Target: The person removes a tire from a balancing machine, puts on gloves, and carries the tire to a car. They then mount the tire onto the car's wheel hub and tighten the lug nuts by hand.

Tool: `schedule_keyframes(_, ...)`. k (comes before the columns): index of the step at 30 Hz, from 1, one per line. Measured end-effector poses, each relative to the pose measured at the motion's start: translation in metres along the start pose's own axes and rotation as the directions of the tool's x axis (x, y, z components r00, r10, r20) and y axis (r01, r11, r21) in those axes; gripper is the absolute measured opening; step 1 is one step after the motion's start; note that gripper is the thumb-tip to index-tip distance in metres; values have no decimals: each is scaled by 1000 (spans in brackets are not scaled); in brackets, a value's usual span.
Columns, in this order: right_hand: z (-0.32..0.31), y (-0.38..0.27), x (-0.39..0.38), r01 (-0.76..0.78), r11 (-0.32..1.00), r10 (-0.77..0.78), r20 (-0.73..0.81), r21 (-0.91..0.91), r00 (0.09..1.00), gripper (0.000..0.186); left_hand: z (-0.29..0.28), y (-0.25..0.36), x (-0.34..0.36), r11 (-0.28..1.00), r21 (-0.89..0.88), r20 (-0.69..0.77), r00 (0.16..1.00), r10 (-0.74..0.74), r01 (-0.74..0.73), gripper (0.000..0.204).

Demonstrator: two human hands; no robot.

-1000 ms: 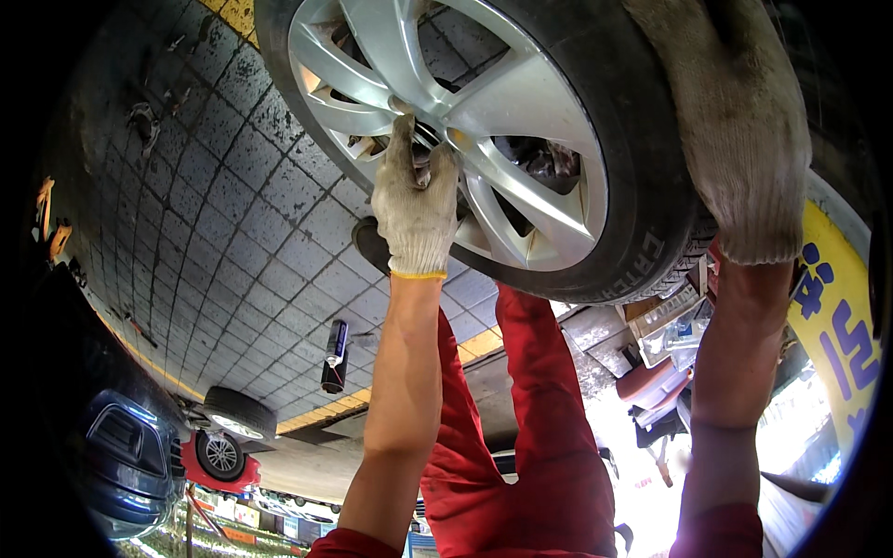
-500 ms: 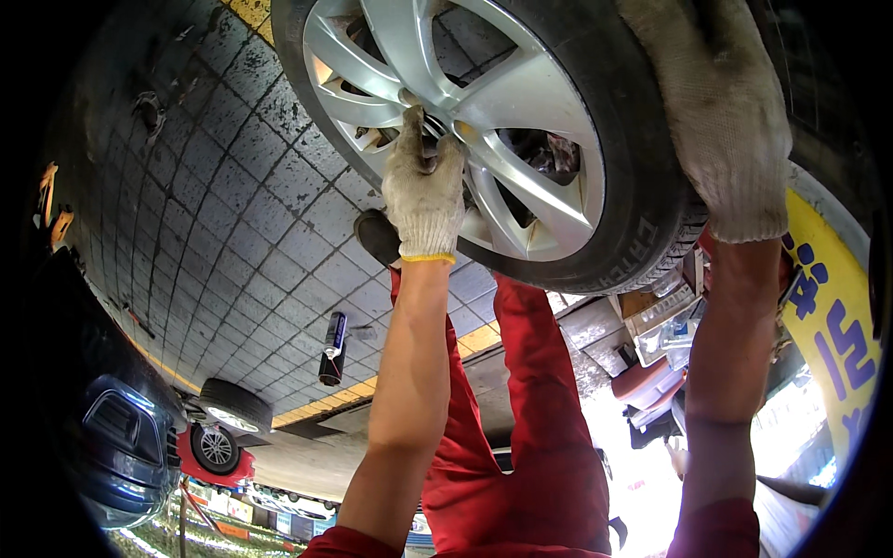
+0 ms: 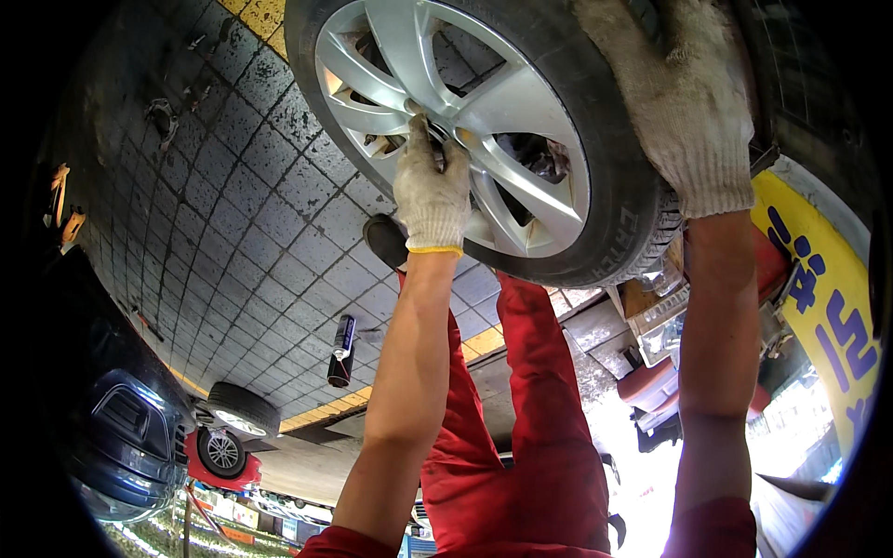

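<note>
A car wheel (image 3: 526, 88) with a silver multi-spoke rim and black tire (image 3: 609, 200) fills the upper middle, tilted in front of me. My left hand (image 3: 433, 191), in a pale knit glove with a yellow cuff edge, has its thumb and index finger at the rim's hub, curled around the centre opening. Whether a small part sits between those fingertips is hidden. Over the tire's right side lies my right hand (image 3: 693, 121), also gloved. Its thumb runs along the sidewall while the other fingers reach over the tread, their tips out of sight.
A spray can (image 3: 344, 337) and a dark cylinder (image 3: 339, 370) lie on the grey tiled floor (image 3: 246, 223). At left are a dark blue car (image 3: 130, 428), a loose wheel (image 3: 244, 409) and a red car (image 3: 221, 456). A yellow sign (image 3: 823, 307) stands at right, near cluttered shelving (image 3: 651, 321).
My right hand has shifted slightly left and up against the tire. The wheel has turned a little in view, with my left hand staying at its hub.
</note>
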State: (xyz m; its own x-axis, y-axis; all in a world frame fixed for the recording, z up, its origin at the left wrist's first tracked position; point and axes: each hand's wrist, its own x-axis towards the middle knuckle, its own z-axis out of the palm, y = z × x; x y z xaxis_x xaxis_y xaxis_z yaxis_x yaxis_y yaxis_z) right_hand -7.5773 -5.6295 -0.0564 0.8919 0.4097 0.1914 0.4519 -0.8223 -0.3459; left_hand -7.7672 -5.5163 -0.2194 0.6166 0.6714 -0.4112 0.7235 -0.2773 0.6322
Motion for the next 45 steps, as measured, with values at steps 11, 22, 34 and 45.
schedule_keyframes(11, 1, -1, -2, 23, 1000, -22, -21, 12, 1000, 57, -11, -1, 6, 996, 85, 66, 998, -7, 1, 65)
schedule_keyframes(22, -7, -7, 0, -27, 1000, 26, 41, 6, 999, 58, -6, -3, 11, 991, 131, 36, 999, 28, -32, 61)
schedule_keyframes(34, -5, 0, 2, 17, 998, -19, 34, 61, 999, 57, -11, 15, 9, 993, 110, 65, 996, -53, 45, 64)
schedule_keyframes(45, -6, -7, 1, 37, 999, -37, 0, 22, 999, 59, -6, 10, 5, 994, 46, 28, 995, -97, 96, 65)
